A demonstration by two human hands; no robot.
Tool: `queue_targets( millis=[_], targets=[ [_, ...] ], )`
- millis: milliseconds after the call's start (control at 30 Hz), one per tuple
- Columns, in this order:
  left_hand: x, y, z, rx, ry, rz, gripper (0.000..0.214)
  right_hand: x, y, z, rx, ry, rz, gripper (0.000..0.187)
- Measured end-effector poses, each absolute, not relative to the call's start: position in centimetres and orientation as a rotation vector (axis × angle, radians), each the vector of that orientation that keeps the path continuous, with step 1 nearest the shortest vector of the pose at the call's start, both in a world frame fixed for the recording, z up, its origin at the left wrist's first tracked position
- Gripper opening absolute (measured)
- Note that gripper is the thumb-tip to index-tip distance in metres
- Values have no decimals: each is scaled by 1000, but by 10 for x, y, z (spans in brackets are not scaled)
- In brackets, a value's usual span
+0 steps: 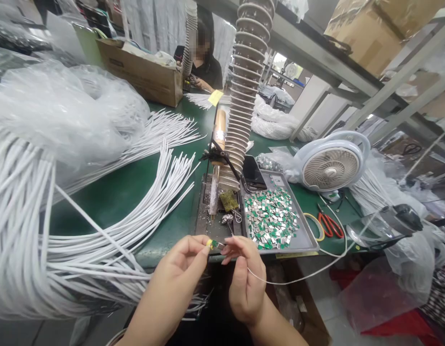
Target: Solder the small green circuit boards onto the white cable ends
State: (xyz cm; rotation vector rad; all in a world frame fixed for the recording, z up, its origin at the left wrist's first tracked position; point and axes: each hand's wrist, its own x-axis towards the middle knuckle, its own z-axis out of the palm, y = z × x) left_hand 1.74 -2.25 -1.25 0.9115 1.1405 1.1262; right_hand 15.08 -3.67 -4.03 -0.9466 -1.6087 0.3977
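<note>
My left hand [188, 264] is closed in a pinch on a small connector [214, 244] with a green board, a metal end and a yellow part. Beside it, my right hand [246, 276] has its fingers curled near the connector's metal end. A thin pale wire [297, 281] runs from the right into my right hand; its tip is hard to make out. Just beyond my hands, a soldering iron [218, 127] with a wooden handle is fixed tip down over a dark stand. A yellowish sponge [228, 201] and a shiny lump [227, 219] lie by it.
A grey tray [308, 235] holds many green-and-metal connectors and a phone [253, 173]. White cable bundles [150, 216] fill the left. A ribbed hose [249, 81] hangs overhead. A fan [330, 166], red-handled pliers [330, 225] and a tape roll [316, 226] are right. A person [208, 72] sits opposite.
</note>
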Motion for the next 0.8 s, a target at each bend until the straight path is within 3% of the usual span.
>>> queue_targets(
  millis=[800],
  targets=[
    [21,-11,-3,825,1112,1174,26,146,-24,-30,-880,-1612,208,22]
  ],
)
